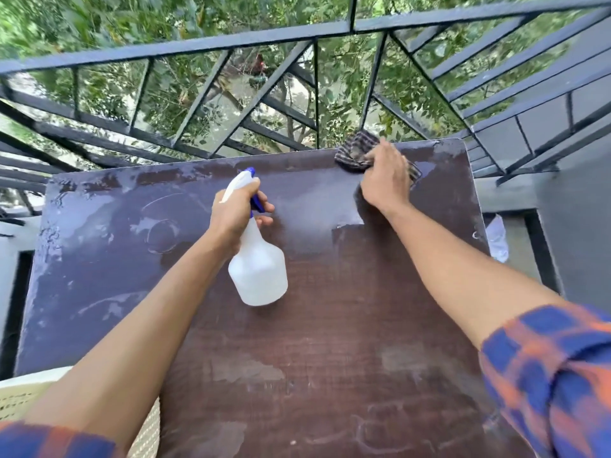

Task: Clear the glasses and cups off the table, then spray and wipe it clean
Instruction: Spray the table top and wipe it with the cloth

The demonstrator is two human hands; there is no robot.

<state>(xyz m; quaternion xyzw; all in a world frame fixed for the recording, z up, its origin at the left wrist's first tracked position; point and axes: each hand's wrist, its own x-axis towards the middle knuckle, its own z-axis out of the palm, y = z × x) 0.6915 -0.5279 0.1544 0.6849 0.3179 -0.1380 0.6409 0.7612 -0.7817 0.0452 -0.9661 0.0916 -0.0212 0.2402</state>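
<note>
Dark brown wood-grain table (330,342), rectangular, fills the lower and middle view and stands against a black metal balcony railing (185,44). The left hand (236,213) has its fingers curled round the neck of a translucent white plastic spray bottle (259,272) with a blue trigger and nozzle tip. The bottle is held tilted above the middle of the table, nozzle aimed toward the far edge. How much liquid is in it cannot be told through the cloudy plastic. The right hand (385,180) clutches a crumpled dark checked cloth (355,150) and presses it down at the far right corner of the tabletop, with part of the cloth hidden under the palm. The table's far half and left side shine with a pale wet film and show ring marks; the near half looks drier, with faint smears. Both forearms are bare, with rolled blue and orange plaid sleeves (555,375) cut off at the lower edges. A white object (497,239) beside the table's right edge is too blurred to identify. Green foliage (99,21) shows beyond the railing.
</note>
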